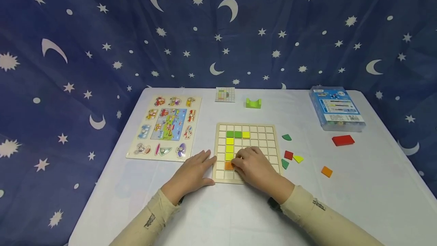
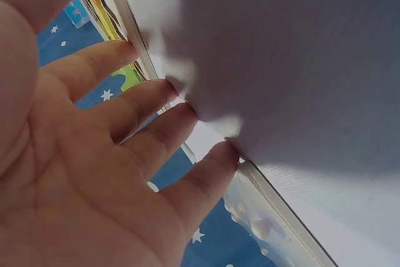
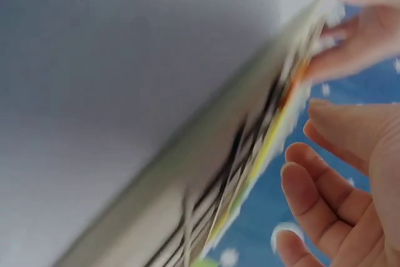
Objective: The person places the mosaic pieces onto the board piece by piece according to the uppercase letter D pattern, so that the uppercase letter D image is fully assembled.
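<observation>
A wooden grid board [image 1: 277, 151] lies flat, with green tiles [image 1: 238, 134], yellow tiles [image 1: 230, 149] and one orange tile [image 1: 229, 165] set in its squares. At its left edge rests my left hand [image 1: 189, 174], fingers spread, index fingertip right at the frame; the left wrist view shows those fingers [image 2: 156, 139] extended. Over the lower part of the board is my right hand [image 1: 254, 166], thumb and index close beside the orange tile. In the right wrist view its fingers [image 3: 312, 186] bend loosely, and no tile shows between them.
Right of the board lie a red tile [image 1: 288, 155], green wedges [image 1: 286, 137], a yellow wedge [image 1: 298, 159], an orange tile [image 1: 326, 171] and a red block [image 1: 343, 140]. Farther off are a picture puzzle [image 1: 198, 124], pattern card [image 1: 225, 95], green holder [image 1: 253, 104] and plastic box [image 1: 338, 109].
</observation>
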Action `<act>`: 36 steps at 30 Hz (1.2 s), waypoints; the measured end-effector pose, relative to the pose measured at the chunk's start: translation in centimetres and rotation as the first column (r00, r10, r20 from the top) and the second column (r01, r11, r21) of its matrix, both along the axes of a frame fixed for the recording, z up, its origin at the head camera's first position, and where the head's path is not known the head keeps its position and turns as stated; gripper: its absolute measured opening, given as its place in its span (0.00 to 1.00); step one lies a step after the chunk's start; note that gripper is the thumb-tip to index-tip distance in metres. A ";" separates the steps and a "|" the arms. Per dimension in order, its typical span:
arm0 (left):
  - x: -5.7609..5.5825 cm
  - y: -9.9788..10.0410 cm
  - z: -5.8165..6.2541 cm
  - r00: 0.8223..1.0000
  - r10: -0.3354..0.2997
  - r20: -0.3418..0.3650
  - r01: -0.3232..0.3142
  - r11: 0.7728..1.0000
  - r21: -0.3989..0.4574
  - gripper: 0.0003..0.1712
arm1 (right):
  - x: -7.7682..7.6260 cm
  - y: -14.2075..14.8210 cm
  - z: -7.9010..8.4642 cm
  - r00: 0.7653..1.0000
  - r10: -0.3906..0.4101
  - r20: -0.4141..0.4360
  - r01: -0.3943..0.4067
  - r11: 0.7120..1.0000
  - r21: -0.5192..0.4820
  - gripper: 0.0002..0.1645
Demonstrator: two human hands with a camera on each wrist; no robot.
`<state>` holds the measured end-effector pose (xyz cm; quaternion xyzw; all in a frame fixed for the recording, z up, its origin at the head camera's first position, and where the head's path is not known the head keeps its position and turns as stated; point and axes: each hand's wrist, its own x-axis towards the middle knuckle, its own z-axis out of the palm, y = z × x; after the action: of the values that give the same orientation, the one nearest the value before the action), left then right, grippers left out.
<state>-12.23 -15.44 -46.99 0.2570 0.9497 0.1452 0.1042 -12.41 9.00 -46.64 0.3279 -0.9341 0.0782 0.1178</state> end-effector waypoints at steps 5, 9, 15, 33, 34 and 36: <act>0.1 0.0 0.1 1.000 0.005 -0.002 -0.005 1.000 0.009 0.45 | -0.4 4.7 0.9 0.997 -0.075 0.009 0.076 0.994 -0.073 0.12; 0.2 -0.1 0.2 1.000 0.011 -0.005 -0.011 1.000 0.009 0.45 | -0.4 9.6 1.4 0.976 -0.204 0.073 0.208 0.976 -0.061 0.15; 0.2 -0.1 0.3 1.000 0.009 -0.007 -0.009 1.000 0.005 0.45 | 1.5 16.4 1.5 0.838 -0.471 0.276 0.475 0.878 0.054 0.23; 0.2 0.2 0.3 1.000 -0.007 0.006 0.007 1.000 0.009 0.44 | 3.9 22.3 0.5 0.685 -0.569 0.454 0.576 0.805 0.140 0.21; 0.2 0.2 0.3 1.000 -0.007 0.006 0.007 1.000 0.008 0.44 | 4.0 22.4 0.4 0.685 -0.570 0.455 0.578 0.804 0.136 0.21; 0.2 0.2 0.3 1.000 -0.007 0.004 0.007 1.000 0.006 0.44 | 4.1 22.4 0.1 0.690 -0.568 0.448 0.580 0.805 0.126 0.22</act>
<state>-12.03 -15.26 -46.68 0.2604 0.9482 0.1482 0.1060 -8.27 31.43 -46.52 -0.0106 -0.9882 0.1257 -0.0867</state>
